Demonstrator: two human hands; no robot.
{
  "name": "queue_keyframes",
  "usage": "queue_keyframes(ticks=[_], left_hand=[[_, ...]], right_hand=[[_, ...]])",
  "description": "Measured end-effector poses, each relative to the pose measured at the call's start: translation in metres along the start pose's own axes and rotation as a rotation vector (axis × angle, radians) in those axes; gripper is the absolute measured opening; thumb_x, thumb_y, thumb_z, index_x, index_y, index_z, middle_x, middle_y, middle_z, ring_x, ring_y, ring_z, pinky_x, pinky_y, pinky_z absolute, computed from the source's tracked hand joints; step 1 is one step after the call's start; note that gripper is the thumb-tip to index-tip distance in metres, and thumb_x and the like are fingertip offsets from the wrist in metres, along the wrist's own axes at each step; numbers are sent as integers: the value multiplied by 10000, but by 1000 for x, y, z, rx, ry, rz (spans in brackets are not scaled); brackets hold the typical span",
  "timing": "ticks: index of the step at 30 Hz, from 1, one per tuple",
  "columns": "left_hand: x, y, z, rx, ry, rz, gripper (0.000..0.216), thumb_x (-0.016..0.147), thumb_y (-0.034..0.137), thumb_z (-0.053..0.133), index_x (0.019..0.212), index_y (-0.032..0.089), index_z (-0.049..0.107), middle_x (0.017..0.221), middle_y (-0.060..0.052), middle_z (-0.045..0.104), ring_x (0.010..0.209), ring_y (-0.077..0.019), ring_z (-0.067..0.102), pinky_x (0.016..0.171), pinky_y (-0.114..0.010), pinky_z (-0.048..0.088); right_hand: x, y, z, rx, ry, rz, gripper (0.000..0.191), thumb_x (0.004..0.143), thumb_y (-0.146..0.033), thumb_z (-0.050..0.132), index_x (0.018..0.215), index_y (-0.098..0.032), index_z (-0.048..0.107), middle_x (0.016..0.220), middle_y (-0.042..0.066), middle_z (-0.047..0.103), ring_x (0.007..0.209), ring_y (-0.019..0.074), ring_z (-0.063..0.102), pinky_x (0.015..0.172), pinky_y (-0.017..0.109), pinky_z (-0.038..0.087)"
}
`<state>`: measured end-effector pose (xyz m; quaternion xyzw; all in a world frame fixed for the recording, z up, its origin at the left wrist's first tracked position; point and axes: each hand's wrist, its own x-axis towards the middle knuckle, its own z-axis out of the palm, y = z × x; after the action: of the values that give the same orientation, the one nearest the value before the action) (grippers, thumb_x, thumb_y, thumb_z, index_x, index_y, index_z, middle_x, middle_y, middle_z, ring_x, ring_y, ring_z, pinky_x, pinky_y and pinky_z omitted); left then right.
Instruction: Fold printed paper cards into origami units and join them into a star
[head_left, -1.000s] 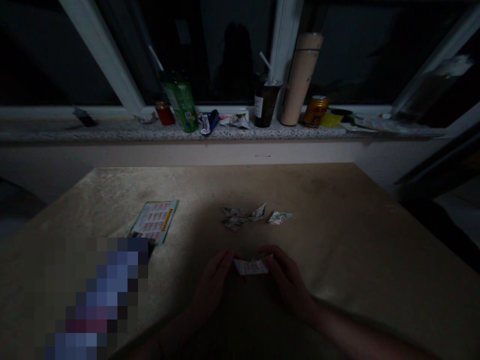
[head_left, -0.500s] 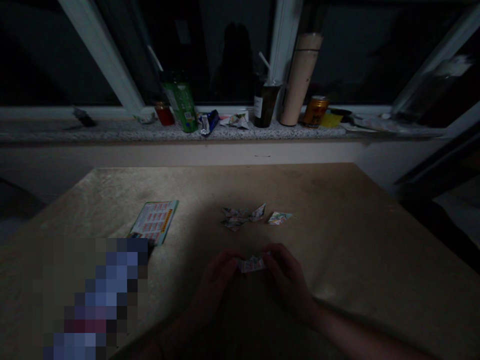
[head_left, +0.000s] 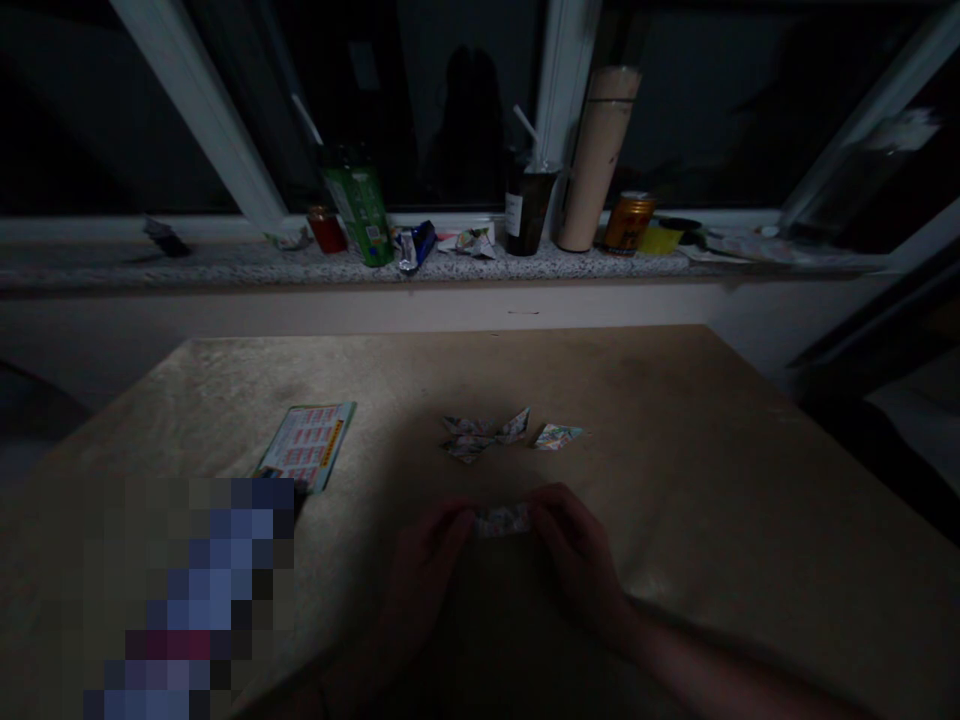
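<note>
Low over the near part of the table, a small folded strip of printed paper [head_left: 502, 520] stretches between my two hands. My left hand [head_left: 431, 555] pinches its left end, thumb against fingers. The right end is pinched by my right hand [head_left: 574, 550] in the same way. Just beyond the hands lies a folded paper figure [head_left: 484, 435] with several pointed arms. A separate small folded paper piece [head_left: 557, 436] rests to its right. Dim light hides the fine creases.
A printed card or booklet [head_left: 311, 445] lies on the table [head_left: 645, 390] at left, beside a pixelated area. Along the granite windowsill [head_left: 450, 268] stand a green container [head_left: 364, 215], a dark cup with a straw [head_left: 531, 210], a tall pink flask [head_left: 598, 165] and an orange can [head_left: 628, 225].
The paper strip has turned in my fingers: its jagged upper edge and red print gave way to a flatter, greyer face. Both hands stay in nearly the same place.
</note>
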<state>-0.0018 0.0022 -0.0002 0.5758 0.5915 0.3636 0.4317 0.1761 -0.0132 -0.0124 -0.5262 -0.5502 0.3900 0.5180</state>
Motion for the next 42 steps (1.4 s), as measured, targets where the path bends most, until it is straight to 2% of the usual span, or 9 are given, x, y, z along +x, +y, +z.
queue_keyframes(ticks=[4,8,12,17,20,22,24,34,42], left_hand=[[1,-2,-3,11,26,-4,221,806,347,562,930,212,686,926,-26,710,886,-232,646,825,-340,485],[0,-5,-5,74,-7,77,247,821,302,555,1038,247,659,1049,-10,688,998,-228,615,915,-355,446],[-4,-6,-6,147,-41,151,339,845,303,530,1177,255,581,1176,-21,628,1084,-231,569,950,-372,430],[-4,-11,-5,272,-98,325,402,890,277,463,1292,278,480,1339,-25,492,1217,-222,454,1027,-382,358],[3,-10,-2,351,-129,394,426,910,261,424,1336,275,422,1387,-24,431,1245,-213,418,1037,-370,345],[8,-9,1,427,-111,440,443,918,243,402,1360,266,380,1398,-34,411,1255,-211,398,1041,-380,332],[14,-8,2,517,-88,503,454,918,226,394,1370,243,361,1391,-51,418,1256,-218,383,1040,-399,315],[34,11,6,820,-44,707,421,896,236,437,1311,172,453,1296,-92,523,1181,-279,423,1023,-454,251],[41,6,9,934,20,745,377,901,238,444,1266,160,497,1263,-81,557,1151,-268,450,1036,-478,244]], right_hand=[[0,2,0,13,46,41,122,858,-300,534,861,-199,603,767,14,606,711,156,569,626,237,455],[2,3,0,2,42,-15,114,855,-277,541,826,-196,616,770,21,604,721,159,568,642,247,453],[7,5,-2,-23,70,-60,110,848,-267,550,817,-198,630,788,30,609,741,164,568,653,255,453],[18,9,-5,-16,123,-83,106,825,-282,573,803,-198,635,802,40,612,760,176,578,651,269,460],[26,15,-5,73,155,-21,127,791,-302,611,864,-199,623,796,37,637,719,174,604,623,270,479],[31,17,-5,177,191,15,186,754,-306,648,900,-200,601,765,27,651,698,174,624,617,275,496],[36,19,-6,207,220,15,159,739,-300,656,847,-195,605,759,27,661,709,178,638,643,285,509],[50,20,-15,-23,220,-45,93,751,-255,626,743,-172,669,746,36,653,684,167,602,632,272,467],[54,27,-15,-43,213,37,192,740,-344,632,753,-159,684,647,27,648,577,159,571,533,249,422]])
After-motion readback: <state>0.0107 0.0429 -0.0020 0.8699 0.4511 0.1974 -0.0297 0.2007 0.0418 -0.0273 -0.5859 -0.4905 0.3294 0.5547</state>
